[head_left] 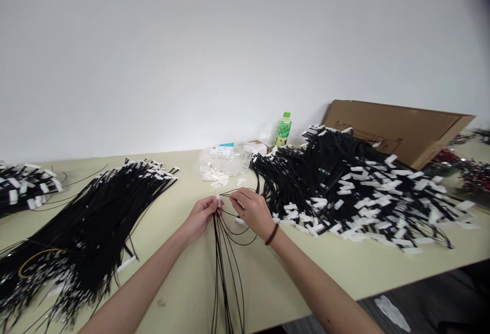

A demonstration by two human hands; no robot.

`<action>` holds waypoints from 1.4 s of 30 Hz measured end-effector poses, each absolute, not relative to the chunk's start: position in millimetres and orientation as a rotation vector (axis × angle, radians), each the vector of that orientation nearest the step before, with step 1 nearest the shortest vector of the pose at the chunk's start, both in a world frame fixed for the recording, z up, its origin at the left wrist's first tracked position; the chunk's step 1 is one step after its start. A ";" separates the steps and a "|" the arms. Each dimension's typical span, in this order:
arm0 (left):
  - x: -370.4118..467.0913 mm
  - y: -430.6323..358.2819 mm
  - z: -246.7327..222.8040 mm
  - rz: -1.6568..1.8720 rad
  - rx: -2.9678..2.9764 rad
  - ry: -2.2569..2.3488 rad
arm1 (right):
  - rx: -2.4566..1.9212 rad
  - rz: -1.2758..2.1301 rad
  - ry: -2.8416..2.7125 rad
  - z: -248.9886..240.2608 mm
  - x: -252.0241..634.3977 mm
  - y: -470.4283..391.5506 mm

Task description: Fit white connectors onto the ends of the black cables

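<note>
My left hand [204, 216] pinches a small white connector [218, 200] near the middle of the table. Several thin black wires [225, 272] hang from that connector toward the table's front edge, some of them looping out to the right. Just to the right, my right hand [250, 209] is closed, its thumb and fingertips pinching the end of a thin black wire close to the connector. The wire tip between the fingers is too small to make out. A brown band circles my right wrist.
Black cable bundles with white connectors lie left [95, 216] and right [321, 181] on the pale table [184, 293]. Behind my hands are a clear bag [225, 160] of white connectors and a green-capped bottle [283, 129]. A cardboard box [398, 127] stands at the back right.
</note>
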State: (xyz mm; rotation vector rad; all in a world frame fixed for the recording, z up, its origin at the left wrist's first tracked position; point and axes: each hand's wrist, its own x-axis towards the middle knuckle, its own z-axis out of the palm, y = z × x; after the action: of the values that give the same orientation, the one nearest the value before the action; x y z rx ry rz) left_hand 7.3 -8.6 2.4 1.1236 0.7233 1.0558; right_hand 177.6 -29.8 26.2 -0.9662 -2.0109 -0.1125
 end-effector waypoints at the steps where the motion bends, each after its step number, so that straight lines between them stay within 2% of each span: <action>1: 7.2 -8.3 1.7 1.054 1.128 0.720 | -0.966 -0.129 -2.019 25.9 177.5 -29.7; 24: 7.7 -8.8 2.1 1.042 1.188 0.715 | -0.966 -0.218 -2.034 25.6 173.4 -31.4; 35: 8.1 -9.5 4.7 1.001 1.225 0.700 | -0.803 0.153 -1.928 19.5 169.8 -26.1; 42: 7.5 -8.6 3.4 1.010 1.225 0.727 | -0.829 0.182 -1.907 17.1 169.0 -21.3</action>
State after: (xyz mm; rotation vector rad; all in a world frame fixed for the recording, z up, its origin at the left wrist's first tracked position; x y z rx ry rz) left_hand 7.5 -8.6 3.4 1.2252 0.7275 1.0098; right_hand 169.0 -21.3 17.1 -0.8293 -1.9065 0.1818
